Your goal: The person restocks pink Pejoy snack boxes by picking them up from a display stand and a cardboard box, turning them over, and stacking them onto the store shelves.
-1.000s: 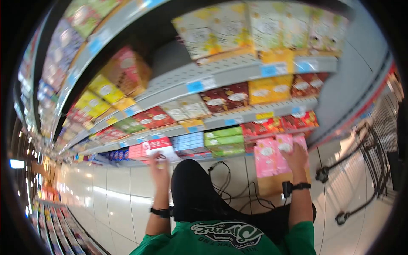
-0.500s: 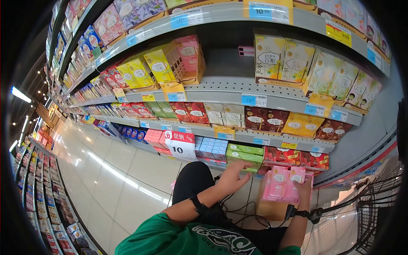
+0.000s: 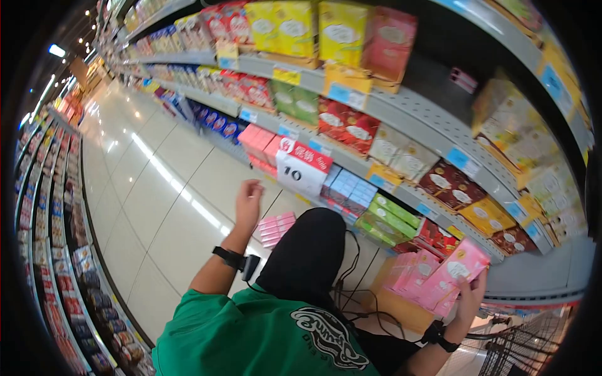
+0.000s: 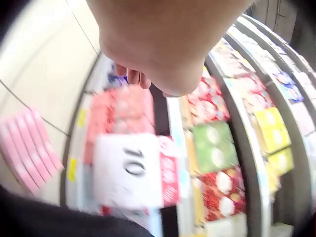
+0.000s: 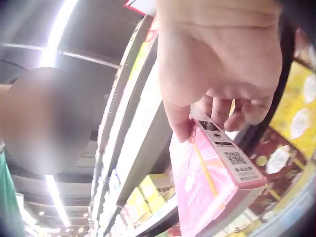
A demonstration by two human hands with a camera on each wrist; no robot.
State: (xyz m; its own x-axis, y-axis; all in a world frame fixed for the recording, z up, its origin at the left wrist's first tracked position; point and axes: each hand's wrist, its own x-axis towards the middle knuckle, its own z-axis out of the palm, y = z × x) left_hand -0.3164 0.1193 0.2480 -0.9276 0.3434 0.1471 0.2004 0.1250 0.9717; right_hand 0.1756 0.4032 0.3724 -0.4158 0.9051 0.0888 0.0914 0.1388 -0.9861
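Observation:
My right hand (image 3: 471, 296) grips a pink snack box (image 3: 463, 263), held tilted above a cardboard carton (image 3: 404, 308). In the right wrist view, thumb and fingers clasp this pink box (image 5: 205, 182) near one end, with its QR code showing. More pink boxes (image 3: 411, 268) stand in the carton. My left hand (image 3: 249, 199) holds nothing and hovers over the floor, its fingers loosely bent. Near it, a block of small pink boxes (image 3: 276, 227) lies on the tiles beside my knee. The left wrist view shows the hand (image 4: 148, 49) over coral boxes (image 4: 121, 111) on the bottom shelf.
A promotion sign (image 3: 304, 168) marked 10 hangs at the bottom shelf. Light blue boxes (image 3: 350, 188) and green boxes (image 3: 387, 220) line that shelf. Black cables (image 3: 343, 282) lie on the floor. A shopping cart (image 3: 530, 344) stands at the right, another shelf row (image 3: 63, 250) at the left.
My left hand has swung from the sign past the green boxes and back left over the floor. The right hand has lifted one pink box from the carton. The head view has turned left.

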